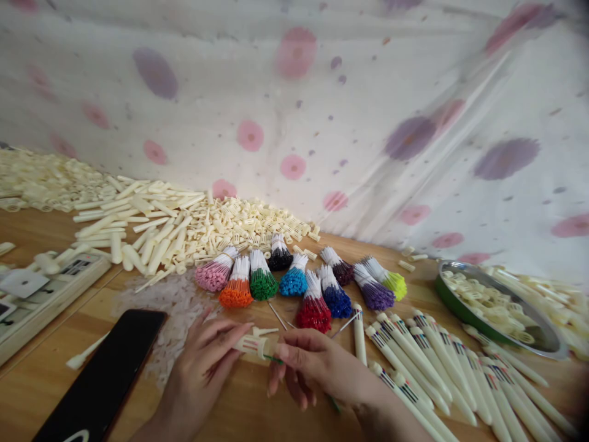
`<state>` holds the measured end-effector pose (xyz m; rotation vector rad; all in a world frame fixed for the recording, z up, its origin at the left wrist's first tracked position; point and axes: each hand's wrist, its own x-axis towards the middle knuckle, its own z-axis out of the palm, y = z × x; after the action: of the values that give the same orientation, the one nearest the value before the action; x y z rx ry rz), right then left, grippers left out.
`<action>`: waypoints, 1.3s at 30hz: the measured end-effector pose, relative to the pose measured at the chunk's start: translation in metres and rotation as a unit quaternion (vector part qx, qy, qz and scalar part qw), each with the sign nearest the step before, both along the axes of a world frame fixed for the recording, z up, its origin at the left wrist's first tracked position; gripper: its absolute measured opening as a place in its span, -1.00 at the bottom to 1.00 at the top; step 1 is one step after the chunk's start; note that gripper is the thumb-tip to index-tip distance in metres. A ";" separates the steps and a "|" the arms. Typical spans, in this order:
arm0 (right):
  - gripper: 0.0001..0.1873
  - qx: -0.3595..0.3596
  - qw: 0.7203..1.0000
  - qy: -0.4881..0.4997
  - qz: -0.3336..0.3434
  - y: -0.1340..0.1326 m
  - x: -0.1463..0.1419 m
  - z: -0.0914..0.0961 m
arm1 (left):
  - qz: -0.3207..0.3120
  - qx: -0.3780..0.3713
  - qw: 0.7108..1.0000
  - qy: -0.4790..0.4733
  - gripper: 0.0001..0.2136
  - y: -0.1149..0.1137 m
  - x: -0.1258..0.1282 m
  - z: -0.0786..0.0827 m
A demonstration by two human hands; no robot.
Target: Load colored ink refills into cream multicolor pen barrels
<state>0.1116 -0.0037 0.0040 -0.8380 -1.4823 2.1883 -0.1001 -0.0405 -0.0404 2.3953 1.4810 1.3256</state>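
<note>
My left hand (196,362) grips a cream slotted pen barrel piece (251,346) between thumb and fingers, with coloured slivers showing in its slots. At the piece's right end, my right hand (317,362) pinches a thin green pen refill (275,360); how far it sits inside is hidden by the fingers. Behind the hands stand tied bundles of refills, among them a red bundle (314,307), an orange bundle (235,283) and a green bundle (262,277). A few loose refills (277,316) lie in front of them. Multicolour pens (432,362) lie in rows to the right.
A black phone (103,374) and a power strip (50,301) lie on the left. Cream pen barrels (151,227) and small slotted parts (243,224) are heaped at the back. On the right is a green metal-rimmed bowl (453,304) of parts. A flowered sheet (276,123) hangs behind.
</note>
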 end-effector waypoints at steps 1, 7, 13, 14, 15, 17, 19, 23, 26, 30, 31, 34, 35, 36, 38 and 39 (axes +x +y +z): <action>-0.63 0.030 0.999 -0.015 -0.021 -0.002 0.001 0.001 | 0.005 -0.005 1.000 -0.002 -0.72 0.000 -0.001 -0.001; -0.66 0.122 0.986 -0.058 -0.100 -0.011 0.001 0.012 | 0.008 -0.015 1.000 -0.017 -0.68 0.001 -0.003 -0.003; -0.68 0.222 0.950 -0.102 -0.194 -0.023 -0.012 0.012 | 0.021 0.008 0.999 -0.029 -0.70 -0.002 -0.003 0.003; -0.70 0.256 0.938 -0.118 -0.203 -0.025 -0.015 0.011 | 0.022 0.009 0.999 -0.030 -0.71 -0.002 -0.003 0.004; -0.71 0.287 0.926 -0.133 -0.207 -0.026 -0.017 0.010 | 0.023 0.010 0.999 -0.032 -0.72 -0.002 -0.002 0.005; -0.74 0.319 0.913 -0.155 -0.201 -0.028 -0.021 0.008 | 0.027 0.008 0.999 -0.038 -0.74 -0.002 0.000 0.005; -0.76 0.325 0.912 -0.166 -0.189 -0.028 -0.023 0.006 | 0.028 0.000 0.999 -0.045 -0.73 -0.002 0.001 0.005; -0.77 0.350 0.900 -0.182 -0.184 -0.027 -0.024 0.007 | 0.029 -0.018 0.998 -0.058 -0.74 -0.003 0.004 0.005; -0.76 0.380 0.888 -0.190 -0.173 -0.025 -0.022 0.011 | 0.033 -0.029 0.997 -0.065 -0.76 -0.002 0.005 0.005; -0.75 0.361 0.898 -0.197 -0.158 -0.025 -0.021 0.016 | 0.039 -0.039 0.996 -0.069 -0.76 -0.002 0.007 0.007; -0.74 0.340 0.907 -0.194 -0.155 -0.025 -0.021 0.016 | 0.038 -0.039 0.996 -0.072 -0.75 -0.002 0.008 0.007; -0.70 0.274 0.934 -0.177 -0.144 -0.026 -0.022 0.017 | 0.031 -0.038 0.995 -0.082 -0.74 -0.002 0.009 0.008; -0.69 0.259 0.940 -0.171 -0.140 -0.026 -0.022 0.017 | 0.029 -0.036 0.995 -0.085 -0.74 -0.002 0.010 0.007; -0.69 0.253 0.943 -0.167 -0.137 -0.026 -0.023 0.017 | 0.026 -0.034 0.995 -0.086 -0.73 -0.003 0.010 0.007; -0.69 0.263 0.940 -0.167 -0.140 -0.027 -0.024 0.015 | 0.019 -0.032 0.996 -0.085 -0.71 -0.003 0.010 0.005; -0.70 0.276 0.936 -0.168 -0.143 -0.027 -0.024 0.014 | 0.016 -0.034 0.996 -0.086 -0.70 -0.004 0.010 0.005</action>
<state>0.0872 -0.0309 0.0179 -1.1626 -1.8633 1.3563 -0.0902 -0.0440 -0.0357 2.1637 1.4975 1.4230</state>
